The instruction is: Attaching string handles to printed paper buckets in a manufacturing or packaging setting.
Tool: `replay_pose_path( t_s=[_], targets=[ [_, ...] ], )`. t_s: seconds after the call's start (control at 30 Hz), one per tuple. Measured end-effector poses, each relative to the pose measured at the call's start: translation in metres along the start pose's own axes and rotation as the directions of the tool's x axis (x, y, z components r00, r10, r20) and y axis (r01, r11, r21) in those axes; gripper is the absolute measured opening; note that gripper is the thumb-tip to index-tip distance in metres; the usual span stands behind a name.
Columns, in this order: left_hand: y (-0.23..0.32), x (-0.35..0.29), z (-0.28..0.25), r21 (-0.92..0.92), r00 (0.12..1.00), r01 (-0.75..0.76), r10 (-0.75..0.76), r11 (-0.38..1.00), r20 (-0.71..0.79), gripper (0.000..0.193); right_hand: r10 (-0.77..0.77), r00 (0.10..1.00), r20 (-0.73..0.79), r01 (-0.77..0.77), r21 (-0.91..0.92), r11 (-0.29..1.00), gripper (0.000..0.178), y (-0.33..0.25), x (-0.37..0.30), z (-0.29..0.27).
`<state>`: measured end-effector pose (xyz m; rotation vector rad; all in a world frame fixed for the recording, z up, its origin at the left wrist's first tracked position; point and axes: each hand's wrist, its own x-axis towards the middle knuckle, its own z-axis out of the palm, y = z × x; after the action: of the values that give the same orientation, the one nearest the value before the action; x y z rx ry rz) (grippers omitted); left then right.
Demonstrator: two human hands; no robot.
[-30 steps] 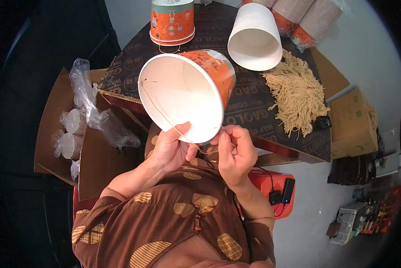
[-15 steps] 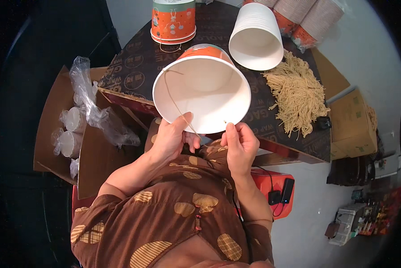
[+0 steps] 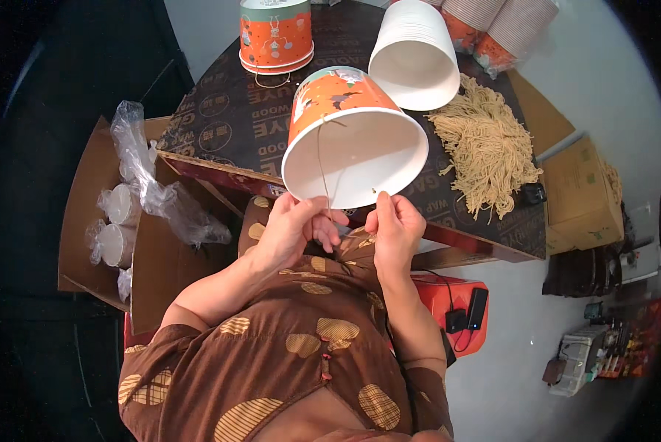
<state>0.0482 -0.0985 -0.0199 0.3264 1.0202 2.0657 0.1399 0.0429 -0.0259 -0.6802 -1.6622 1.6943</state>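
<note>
In the head view, both hands hold a large orange-and-white paper bucket (image 3: 354, 140) up off the dark printed board (image 3: 220, 125), its white mouth tilted down toward the person at about 6 o'clock and its orange base pointing up and away toward 12; the long axis therefore runs roughly from 12 to 6, leaning a little left at the top. The tilt seems meant to show the inside wall and the small hole near the rim. The left hand (image 3: 290, 228) is closed on the lower rim at about 7 o'clock of the mouth, pinching a thin tan string (image 3: 320, 166) that runs up the inside wall. The right hand (image 3: 394, 225) is pinched narrow at the rim near 5 o'clock, fingertips close to the hole; whether it holds the string's other end I cannot tell. At 3 o'clock from the bucket lies a loose heap of tan strings (image 3: 485, 147), within easy reach. A stack of white buckets (image 3: 415, 51) lies on its side at 1 o'clock, and an inverted finished bucket (image 3: 275, 33) stands at 11 o'clock. At 9 o'clock an open carton (image 3: 98, 184) holds bagged cups.
</note>
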Motion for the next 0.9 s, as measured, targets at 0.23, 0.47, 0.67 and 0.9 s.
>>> replay_pose_path(
  t_s=[0.23,0.47,0.67,0.9],
  targets=[
    [0.019,-0.009,0.019,0.397,0.928,0.298,-0.361,0.868,0.093,0.017,0.068,0.998,-0.007,-0.067,0.054,0.996,0.028,-0.003,0.0,0.0],
    [0.032,-0.001,0.027,0.654,0.873,0.222,-0.447,0.723,0.197,0.034,0.077,0.996,-0.045,-0.074,0.056,0.996,0.028,-0.002,0.004,-0.005],
    [0.032,-0.002,0.036,0.619,0.855,0.098,-0.384,0.779,0.348,0.035,0.052,0.998,-0.029,-0.05,0.079,0.996,0.029,-0.002,0.006,-0.008],
    [0.019,0.038,0.042,0.773,0.822,-0.567,0.263,0.284,0.506,0.011,0.099,0.995,-0.009,-0.097,0.124,0.988,0.027,-0.002,0.008,-0.005]
  ],
)
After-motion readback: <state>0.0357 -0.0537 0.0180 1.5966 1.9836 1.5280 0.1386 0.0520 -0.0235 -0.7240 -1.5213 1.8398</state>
